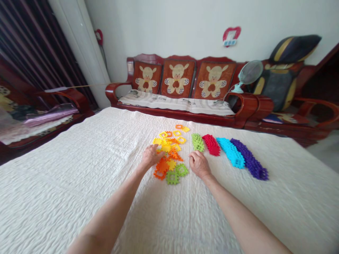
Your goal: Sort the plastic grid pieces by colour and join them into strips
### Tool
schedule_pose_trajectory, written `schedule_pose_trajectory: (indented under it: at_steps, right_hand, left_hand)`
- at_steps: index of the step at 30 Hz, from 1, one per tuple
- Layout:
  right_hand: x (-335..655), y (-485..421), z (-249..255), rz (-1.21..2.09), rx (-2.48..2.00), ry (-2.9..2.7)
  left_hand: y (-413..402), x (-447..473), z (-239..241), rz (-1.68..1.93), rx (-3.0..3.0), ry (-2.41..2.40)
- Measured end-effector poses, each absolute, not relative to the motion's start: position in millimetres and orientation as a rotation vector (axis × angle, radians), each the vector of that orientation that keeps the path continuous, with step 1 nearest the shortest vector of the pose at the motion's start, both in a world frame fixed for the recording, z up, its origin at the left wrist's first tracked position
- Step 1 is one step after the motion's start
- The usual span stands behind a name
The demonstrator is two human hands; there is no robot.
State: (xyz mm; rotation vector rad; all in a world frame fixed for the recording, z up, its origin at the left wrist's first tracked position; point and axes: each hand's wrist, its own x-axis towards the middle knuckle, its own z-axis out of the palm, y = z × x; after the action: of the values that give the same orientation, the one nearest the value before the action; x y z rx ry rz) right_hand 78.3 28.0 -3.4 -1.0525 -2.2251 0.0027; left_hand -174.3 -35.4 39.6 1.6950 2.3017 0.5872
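A loose pile of yellow pieces [166,147] and orange pieces [162,165], flat notched plastic building tiles, lies mid-table. Two green tiles [173,177] rest at its near end. My left hand [152,155] is over the pile's left side, thumb and fingers apart, touching the tiles. Just right of the pile, my right hand [200,163] is closed with its fingers curled; whatever is inside is hidden. Beyond it stands a row of green tiles [197,141]. Farther right are rows of red tiles [211,144], light blue tiles [231,152] and purple tiles [249,158].
A white quilted cloth [79,176] covers the table. Behind it is a wooden sofa [182,114] with bear cushions [178,78]. A small fan [251,72] stands at the sofa's right arm, beside a massage-type seat cushion [277,88]. Another chair [76,100] is at left.
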Motion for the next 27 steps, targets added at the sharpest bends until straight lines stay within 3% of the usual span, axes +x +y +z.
schedule_pose_trajectory:
  at_steps: [12, 18, 21, 27]
  right_hand:
    - [78.5, 28.9, -4.5, -0.033, -1.106, -2.232]
    - [78.3, 30.0, -5.5, -0.03, -1.098, -2.225]
    - [78.4, 31.2, -6.8, -0.03, -1.082, -2.219]
    - [78.9, 30.8, -5.7, -0.028, -1.088, -2.21]
  left_hand:
    - [-67.6, -135.3, 34.9, 0.695, 2.017, 2.257]
    - [-68.2, -137.4, 28.9, 1.106, 2.026, 1.898]
    - [-58.1, -158.4, 34.2, 1.227, 1.785, 2.042]
    - [-38.4, -177.3, 43.5, 0.603, 1.616, 2.28]
